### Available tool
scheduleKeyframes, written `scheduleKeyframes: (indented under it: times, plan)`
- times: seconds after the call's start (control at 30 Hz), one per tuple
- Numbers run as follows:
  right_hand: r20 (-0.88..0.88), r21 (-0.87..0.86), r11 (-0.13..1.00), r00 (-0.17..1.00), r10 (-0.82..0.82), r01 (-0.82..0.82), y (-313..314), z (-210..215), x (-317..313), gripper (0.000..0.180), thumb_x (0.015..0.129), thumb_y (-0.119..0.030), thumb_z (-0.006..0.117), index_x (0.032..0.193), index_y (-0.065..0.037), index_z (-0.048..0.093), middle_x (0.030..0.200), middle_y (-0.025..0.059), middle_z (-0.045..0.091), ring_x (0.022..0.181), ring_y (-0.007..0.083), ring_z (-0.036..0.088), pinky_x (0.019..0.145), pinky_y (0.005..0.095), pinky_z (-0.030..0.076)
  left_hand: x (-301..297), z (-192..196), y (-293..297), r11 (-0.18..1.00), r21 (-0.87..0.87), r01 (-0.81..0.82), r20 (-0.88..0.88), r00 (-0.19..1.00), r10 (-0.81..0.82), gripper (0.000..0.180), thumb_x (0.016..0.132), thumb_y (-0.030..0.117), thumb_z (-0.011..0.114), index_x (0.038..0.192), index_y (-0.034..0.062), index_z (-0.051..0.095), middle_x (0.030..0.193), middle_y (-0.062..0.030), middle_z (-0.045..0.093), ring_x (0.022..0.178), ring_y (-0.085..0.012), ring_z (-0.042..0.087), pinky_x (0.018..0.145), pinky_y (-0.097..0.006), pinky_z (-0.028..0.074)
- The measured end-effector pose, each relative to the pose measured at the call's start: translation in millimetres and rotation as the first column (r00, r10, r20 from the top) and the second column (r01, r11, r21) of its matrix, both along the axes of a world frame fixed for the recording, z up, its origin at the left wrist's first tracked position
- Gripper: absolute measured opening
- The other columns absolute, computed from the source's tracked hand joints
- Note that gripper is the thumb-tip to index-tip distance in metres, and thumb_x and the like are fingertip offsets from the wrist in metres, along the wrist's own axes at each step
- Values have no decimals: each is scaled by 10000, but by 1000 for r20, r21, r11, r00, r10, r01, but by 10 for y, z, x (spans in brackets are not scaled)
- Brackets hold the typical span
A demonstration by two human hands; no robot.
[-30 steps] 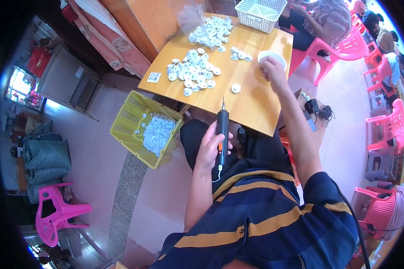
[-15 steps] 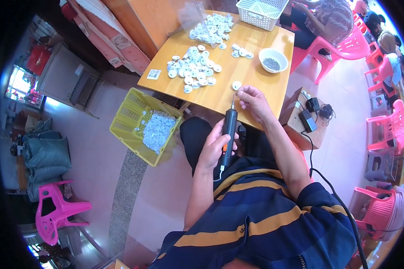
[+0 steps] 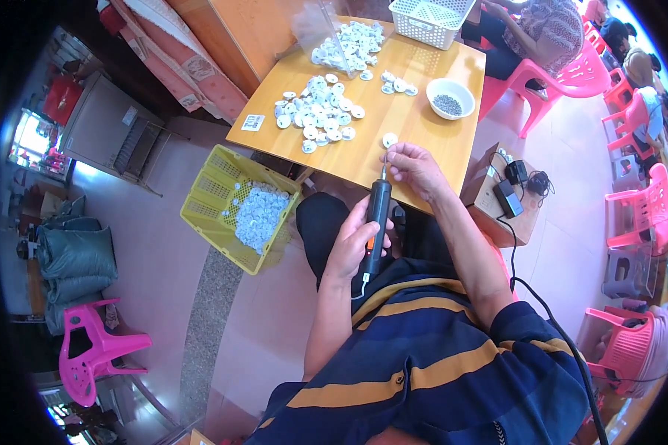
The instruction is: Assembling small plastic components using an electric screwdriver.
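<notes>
My left hand (image 3: 349, 248) is wrapped round a black electric screwdriver (image 3: 378, 215), which points up and away from me over the table's near edge. At the tip of its thin bit, the thumb and fingers of my right hand (image 3: 416, 170) are pinched together; whatever they hold is too small to make out. Just beyond those fingertips a single round white piece (image 3: 390, 139) lies on the wooden table (image 3: 393, 70). Further left is a loose pile of similar white pieces (image 3: 323, 110). A white bowl (image 3: 461, 93) of small grey metal parts stands at the right.
Beside the table's left, a yellow crate (image 3: 200, 204) holds many pale pieces. A white basket (image 3: 423, 33) and another white heap (image 3: 356, 41) sit at the far side. At right, a cardboard box (image 3: 523, 226) carries black adapters. Another person (image 3: 545, 37) sits beyond on a pink chair.
My right hand has shifted slightly left, bringing its pinched fingers to the screwdriver's tip. My left hand and the screwdriver have hardly moved.
</notes>
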State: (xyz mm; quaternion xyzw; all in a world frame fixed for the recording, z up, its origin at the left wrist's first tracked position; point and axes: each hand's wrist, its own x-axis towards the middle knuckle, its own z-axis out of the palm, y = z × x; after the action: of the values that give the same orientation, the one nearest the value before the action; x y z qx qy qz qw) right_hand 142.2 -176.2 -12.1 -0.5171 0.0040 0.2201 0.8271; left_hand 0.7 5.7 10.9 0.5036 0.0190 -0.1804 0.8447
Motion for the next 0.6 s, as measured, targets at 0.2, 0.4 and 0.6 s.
scheduleKeyframes:
  times: [0.2,0.4,0.6]
  plan:
    - [-29,70,997,999,20,-18,-10,-73,39,97,958,-83,669,1051,-57,656,925,26,681,701,62,616,633,177,525,-6,12,3,1000,8,6,-7,1000,-6,623,946,107,509,1532,26,316,1042,-120,643,778,-149,663,647,-265,565]
    - [-16,24,999,999,-34,34,-11,-20,52,160,931,-38,669,1090,-54,667,914,33,688,673,64,616,628,177,525,-7,7,6,999,28,25,-16,1000,-25,627,948,103,503,1541,36,309,1045,-117,641,782,-146,661,647,-263,565]
    - [-5,8,999,999,-41,41,-13,10,61,160,910,-20,671,1067,-51,676,881,36,692,667,68,617,626,178,524,-7,16,7,997,63,37,-11,999,-37,626,950,105,503,1541,37,309,1042,-114,639,776,-144,661,646,-261,564]
